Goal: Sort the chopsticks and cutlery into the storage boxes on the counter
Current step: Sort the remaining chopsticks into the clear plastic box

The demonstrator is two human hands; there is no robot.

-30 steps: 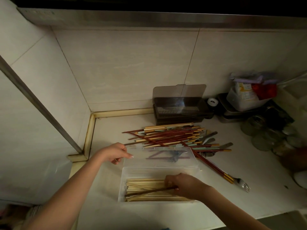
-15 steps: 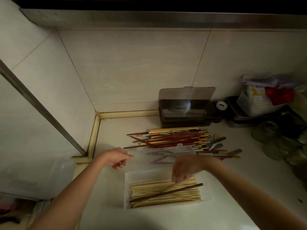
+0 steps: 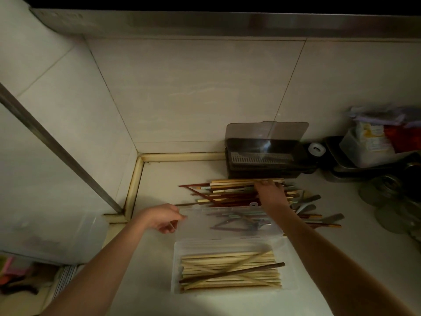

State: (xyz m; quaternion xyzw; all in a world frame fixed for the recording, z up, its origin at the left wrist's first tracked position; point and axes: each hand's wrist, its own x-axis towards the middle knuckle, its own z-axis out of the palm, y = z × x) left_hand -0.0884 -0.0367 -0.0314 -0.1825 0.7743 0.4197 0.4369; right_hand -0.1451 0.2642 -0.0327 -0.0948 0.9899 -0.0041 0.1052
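A clear plastic box [image 3: 176, 267] near the counter's front holds several pale wooden chopsticks [image 3: 230, 273] and one dark chopstick [image 3: 232, 273] lying across them. Its clear lid [image 3: 230, 233] stands open behind it, and my left hand [image 3: 163, 216] holds the lid's left edge. Behind the lid lies a mixed pile of red, brown and pale chopsticks [image 3: 227, 192]. My right hand [image 3: 271, 192] reaches over the lid with its fingertips on the pale chopsticks at the pile's far side. Spoons and other cutlery [image 3: 312, 202] lie at the pile's right end. A dark box [image 3: 262, 159] with its lid up stands against the wall.
Glass jars [image 3: 387, 190] stand at the right of the counter, with a metal tray [image 3: 346, 169] and plastic bags [image 3: 373, 137] behind them. Tiled walls close off the back and left. A translucent bin [image 3: 45, 238] sits below the counter's left edge.
My right hand left the dark chopstick in the clear box and moved away over the lid to the far side of the pile. My left hand stayed at the lid's edge.
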